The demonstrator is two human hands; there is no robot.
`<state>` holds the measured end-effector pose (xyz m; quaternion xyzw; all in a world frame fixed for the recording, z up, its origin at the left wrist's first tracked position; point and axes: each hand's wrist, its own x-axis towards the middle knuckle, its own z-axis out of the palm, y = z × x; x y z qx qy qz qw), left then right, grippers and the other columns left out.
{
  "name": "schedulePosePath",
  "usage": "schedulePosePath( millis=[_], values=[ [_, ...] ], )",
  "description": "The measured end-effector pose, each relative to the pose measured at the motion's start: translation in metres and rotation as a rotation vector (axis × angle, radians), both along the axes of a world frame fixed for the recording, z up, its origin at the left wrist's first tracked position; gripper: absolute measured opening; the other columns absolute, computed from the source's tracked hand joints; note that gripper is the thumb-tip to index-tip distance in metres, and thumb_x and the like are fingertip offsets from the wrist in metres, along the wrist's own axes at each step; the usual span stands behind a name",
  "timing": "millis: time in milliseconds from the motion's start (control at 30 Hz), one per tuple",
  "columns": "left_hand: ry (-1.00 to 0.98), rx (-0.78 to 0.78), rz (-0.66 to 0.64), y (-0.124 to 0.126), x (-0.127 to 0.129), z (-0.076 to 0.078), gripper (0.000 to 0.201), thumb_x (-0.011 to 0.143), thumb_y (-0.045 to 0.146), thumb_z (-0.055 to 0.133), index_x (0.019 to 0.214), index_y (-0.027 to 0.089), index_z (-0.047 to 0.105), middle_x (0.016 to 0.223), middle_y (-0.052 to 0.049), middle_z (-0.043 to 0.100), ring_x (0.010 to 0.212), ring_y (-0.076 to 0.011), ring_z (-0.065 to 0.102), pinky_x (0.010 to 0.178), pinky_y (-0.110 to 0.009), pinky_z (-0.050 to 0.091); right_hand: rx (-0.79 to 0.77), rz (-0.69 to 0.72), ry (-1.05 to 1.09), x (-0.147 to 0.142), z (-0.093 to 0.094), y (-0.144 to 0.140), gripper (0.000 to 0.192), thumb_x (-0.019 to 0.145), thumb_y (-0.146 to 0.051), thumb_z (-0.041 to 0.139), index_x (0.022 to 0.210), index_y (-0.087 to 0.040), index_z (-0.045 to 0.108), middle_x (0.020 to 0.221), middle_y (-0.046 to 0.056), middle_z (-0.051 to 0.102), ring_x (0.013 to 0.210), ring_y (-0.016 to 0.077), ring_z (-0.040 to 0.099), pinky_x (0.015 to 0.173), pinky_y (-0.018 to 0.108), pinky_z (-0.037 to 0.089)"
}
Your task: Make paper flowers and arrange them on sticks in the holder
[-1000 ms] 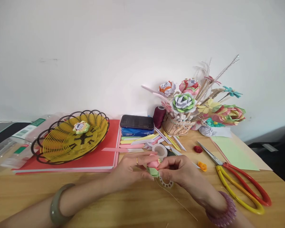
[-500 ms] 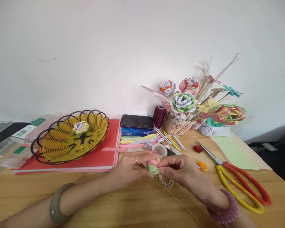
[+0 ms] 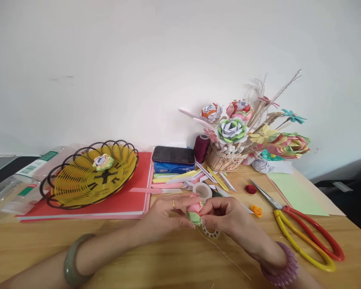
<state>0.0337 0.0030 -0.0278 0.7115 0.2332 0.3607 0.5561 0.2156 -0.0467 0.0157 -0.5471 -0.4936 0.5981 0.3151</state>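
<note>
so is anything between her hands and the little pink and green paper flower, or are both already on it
Nothing visible stands between them. The left hand and the right hand both pinch the pink and green paper flower directly, just above the wooden table. The tape roll lies behind it, apart, and the scissors lie off to the right.

I see a matt, folded paper flower (image 3: 195, 212) in pink and green between my hands, over a smooth, pale wooden table (image 3: 156, 257) with visible grain. The scissors (image 3: 301, 224) have bare metal blades and glossy red and yellow plastic handles. The yellow basket (image 3: 92, 173) looks like woven plastic on dark wire
</note>
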Motion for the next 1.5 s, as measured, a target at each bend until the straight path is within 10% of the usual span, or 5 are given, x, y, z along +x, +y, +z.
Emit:
schedulePosePath(
  millis=[967,1200,1500],
  values=[
    [-0.112,-0.379,-0.070,-0.002,0.003,0.002,0.046,0.067,0.026,0.072,0.112,0.023,0.062,0.112,-0.007,0.064,0.089,-0.0182,0.062,0.077,-0.029,0.051,0.055,-0.034,-0.023,0.003,0.009,-0.003,0.036,0.073,-0.051,0.059,0.066,-0.016,0.064,0.049,-0.005,0.037,0.044,0.0060,0.023,0.042,0.023,0.013],
    [-0.195,-0.428,-0.112,0.000,0.000,0.003,0.045,0.072,0.033,0.067,0.116,0.029,0.058,0.126,-0.006,0.054,0.096,-0.0194,0.061,0.072,-0.026,0.052,0.230,-0.199,0.026,0.010,0.004,-0.002,0.029,0.077,-0.045,0.058,0.077,-0.018,0.065,0.055,-0.004,0.038,0.049,0.0082,0.027,0.044,0.023,0.019],
    [-0.299,-0.773,-0.181,-0.002,0.002,0.005,0.045,0.081,0.038,0.056,0.124,0.025,0.049,0.088,-0.006,0.066,0.065,-0.0134,0.065,0.052,-0.023,0.054,0.549,-0.094,-0.159,0.002,0.009,-0.007,0.019,0.078,-0.033,0.061,0.093,-0.022,0.062,0.070,-0.001,0.048,0.060,0.0113,0.043,0.053,0.023,0.037]
  ],
)
